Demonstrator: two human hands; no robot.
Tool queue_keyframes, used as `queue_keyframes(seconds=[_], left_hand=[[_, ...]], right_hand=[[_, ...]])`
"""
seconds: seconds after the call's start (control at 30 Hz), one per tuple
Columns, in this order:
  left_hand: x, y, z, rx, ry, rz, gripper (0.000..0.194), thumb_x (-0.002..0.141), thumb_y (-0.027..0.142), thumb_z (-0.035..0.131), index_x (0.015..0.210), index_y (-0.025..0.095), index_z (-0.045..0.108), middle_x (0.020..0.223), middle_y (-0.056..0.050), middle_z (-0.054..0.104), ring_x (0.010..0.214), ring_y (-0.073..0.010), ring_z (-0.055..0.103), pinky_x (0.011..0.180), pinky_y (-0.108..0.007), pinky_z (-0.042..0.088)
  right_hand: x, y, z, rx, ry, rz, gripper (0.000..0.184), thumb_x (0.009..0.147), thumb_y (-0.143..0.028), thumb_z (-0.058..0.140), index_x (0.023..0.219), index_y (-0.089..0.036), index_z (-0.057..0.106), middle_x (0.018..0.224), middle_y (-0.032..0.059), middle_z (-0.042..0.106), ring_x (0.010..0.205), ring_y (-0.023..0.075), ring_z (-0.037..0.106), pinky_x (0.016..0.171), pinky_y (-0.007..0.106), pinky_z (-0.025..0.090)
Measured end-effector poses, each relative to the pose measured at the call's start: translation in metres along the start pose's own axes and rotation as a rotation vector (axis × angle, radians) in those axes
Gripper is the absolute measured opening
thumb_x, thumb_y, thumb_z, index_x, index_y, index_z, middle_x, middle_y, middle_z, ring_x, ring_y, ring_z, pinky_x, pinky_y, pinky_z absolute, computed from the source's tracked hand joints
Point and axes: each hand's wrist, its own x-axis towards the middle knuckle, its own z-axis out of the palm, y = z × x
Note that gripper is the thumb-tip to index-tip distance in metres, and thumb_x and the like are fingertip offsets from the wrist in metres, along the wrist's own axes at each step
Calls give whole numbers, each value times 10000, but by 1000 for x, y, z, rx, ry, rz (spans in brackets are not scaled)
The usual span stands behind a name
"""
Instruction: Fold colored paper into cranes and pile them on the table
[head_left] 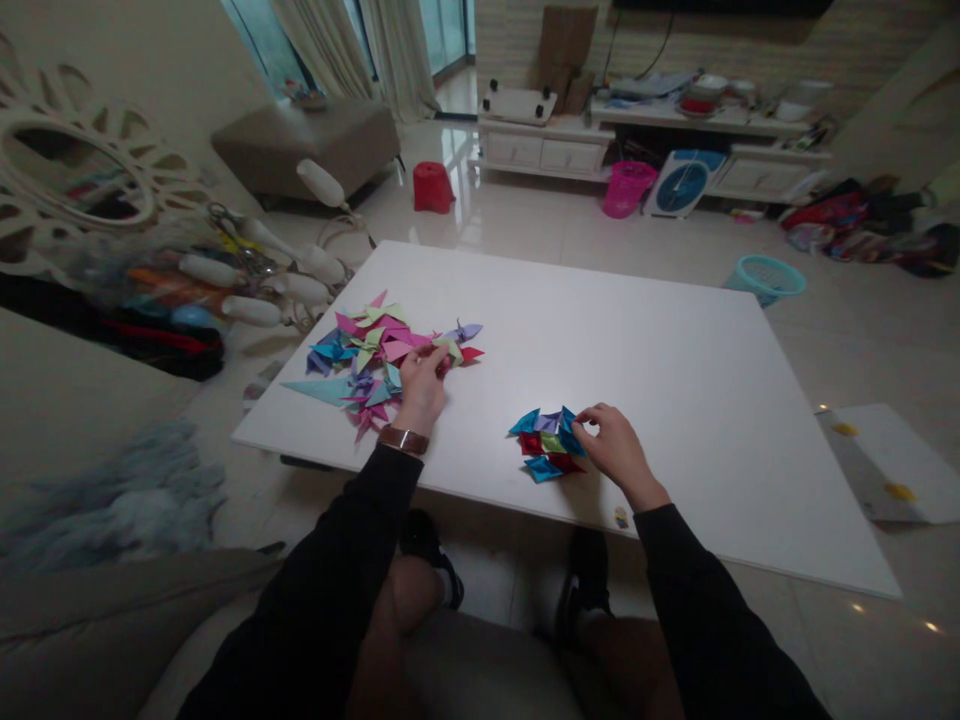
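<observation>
A heap of colourful folded paper pieces [375,350] lies on the left part of a white table [675,380]. My left hand [421,388] rests at the heap's right edge, its fingers curled and pinched on a folded piece there. A small joined cluster of blue, red, green and purple folded pieces [547,445] sits near the table's front edge. My right hand [616,445] touches the cluster's right side with fingers bent and pinched on a blue piece. A brown watch strap [403,439] is on my left wrist.
Left of the table stands a rack with white handles and scissors [255,262]. On the floor beyond are a red bin [433,187], a pink basket [628,188], a teal basket [765,276] and a white sheet [885,460] at right. My knees are under the table's front edge.
</observation>
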Motion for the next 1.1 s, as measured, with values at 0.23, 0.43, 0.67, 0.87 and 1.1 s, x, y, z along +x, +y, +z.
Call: queue_keyframes(seconds=[0.23, 0.43, 0.67, 0.87, 1.1], left_hand=[[-80, -18, 40, 436, -501, 136, 208, 779, 293, 774, 916, 160, 691, 893, -36, 690, 576, -102, 618, 519, -238, 480], [-117, -19, 25, 868, -924, 607, 142, 852, 78, 615, 908, 186, 688, 897, -28, 680, 801, -136, 657, 724, -251, 513], [-131, -25, 20, 1059, -1168, 795, 79, 880, 137, 625, 924, 186, 669, 937, -47, 680, 818, -159, 651, 680, -254, 496], [-125, -32, 20, 1078, -1195, 834, 97, 930, 127, 584, 902, 177, 662, 926, -44, 672, 819, -155, 654, 704, -260, 505], [-117, -34, 17, 1194, -1152, 853, 123, 944, 115, 568, 953, 184, 670, 936, -47, 677, 840, -163, 650, 709, -258, 495]], right_hand=[[2, -4, -10, 63, 50, -5, 136, 879, -282, 589, 816, -218, 691, 860, 60, 665, 844, 221, 601, 804, 354, 453], [4, -4, -17, 153, 124, -19, 126, 879, -247, 588, 804, -203, 678, 836, 57, 678, 797, 204, 606, 773, 343, 468], [2, -15, -18, 246, 114, -56, 125, 893, -245, 589, 812, -204, 676, 839, 47, 681, 772, 183, 618, 731, 317, 485], [2, -20, -18, 279, 101, -101, 144, 918, -259, 582, 826, -210, 682, 838, 43, 687, 780, 184, 625, 729, 318, 492], [-2, -31, -28, 347, 177, -199, 128, 947, -271, 587, 912, -221, 699, 894, 48, 678, 827, 190, 634, 760, 336, 511]])
